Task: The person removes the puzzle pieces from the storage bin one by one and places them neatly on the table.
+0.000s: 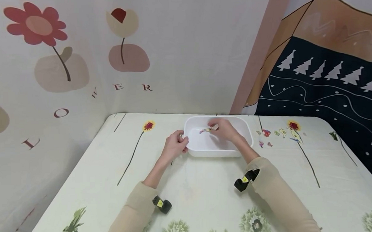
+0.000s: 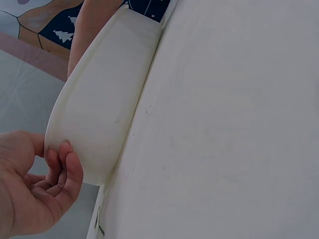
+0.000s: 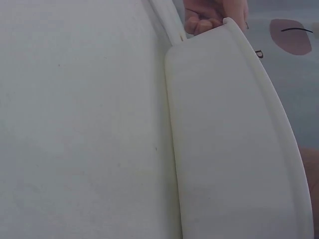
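A white rectangular plastic tub [image 1: 218,153] stands near the far edge of the table. My left hand [image 1: 173,145] pinches its left rim between thumb and curled fingers; the left wrist view shows this hand [image 2: 45,184] at the tub's outer wall [image 2: 107,84]. My right hand [image 1: 224,129] reaches down inside the tub, fingers bent, right beside some small colourful pieces [image 1: 205,130]. Whether its fingertips pinch one of them is too small to tell. In the right wrist view the tub's wall [image 3: 224,129] hides the right fingers.
Several small colourful flat pieces [image 1: 266,133] lie on the table to the right of the tub, some near a printed sunflower [image 1: 294,125]. A white flower-patterned cloth [image 1: 204,190] covers the table. Printed curtains [image 1: 184,61] hang behind and at the right.
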`<state>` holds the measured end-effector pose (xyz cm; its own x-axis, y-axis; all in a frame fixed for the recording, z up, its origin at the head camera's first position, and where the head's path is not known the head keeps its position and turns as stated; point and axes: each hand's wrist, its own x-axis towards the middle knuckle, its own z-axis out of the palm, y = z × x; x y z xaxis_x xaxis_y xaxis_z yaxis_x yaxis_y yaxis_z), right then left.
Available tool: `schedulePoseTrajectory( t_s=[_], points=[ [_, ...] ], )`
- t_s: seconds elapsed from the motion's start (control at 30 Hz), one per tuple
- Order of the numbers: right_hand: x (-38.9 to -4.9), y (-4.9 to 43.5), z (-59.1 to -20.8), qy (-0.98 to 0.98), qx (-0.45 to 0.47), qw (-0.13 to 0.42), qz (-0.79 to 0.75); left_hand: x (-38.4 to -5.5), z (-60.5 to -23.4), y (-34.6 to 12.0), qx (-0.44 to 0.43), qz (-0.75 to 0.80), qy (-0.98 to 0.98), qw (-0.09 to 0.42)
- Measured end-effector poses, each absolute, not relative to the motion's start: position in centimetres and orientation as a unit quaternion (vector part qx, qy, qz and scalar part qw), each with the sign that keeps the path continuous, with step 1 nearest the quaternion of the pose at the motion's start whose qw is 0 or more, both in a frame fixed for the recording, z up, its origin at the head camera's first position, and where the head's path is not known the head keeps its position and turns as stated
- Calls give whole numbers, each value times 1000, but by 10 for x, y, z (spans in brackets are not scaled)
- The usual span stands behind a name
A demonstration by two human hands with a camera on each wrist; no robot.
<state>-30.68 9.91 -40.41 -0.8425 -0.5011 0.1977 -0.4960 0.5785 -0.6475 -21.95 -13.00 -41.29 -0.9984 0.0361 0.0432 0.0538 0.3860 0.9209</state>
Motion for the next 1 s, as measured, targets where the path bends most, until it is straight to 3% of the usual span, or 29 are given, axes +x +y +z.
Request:
schedulePoseTrajectory(
  t_s=[0.43, 1.0],
  points=[
    [-309, 91, -414, 921, -254, 16, -295, -219, -412, -130, -29, -549, -835, 5],
    [-303, 95, -407, 917, -216, 45, -333, -219, -413, -131, -39, -554, -831, 9]
  ],
)
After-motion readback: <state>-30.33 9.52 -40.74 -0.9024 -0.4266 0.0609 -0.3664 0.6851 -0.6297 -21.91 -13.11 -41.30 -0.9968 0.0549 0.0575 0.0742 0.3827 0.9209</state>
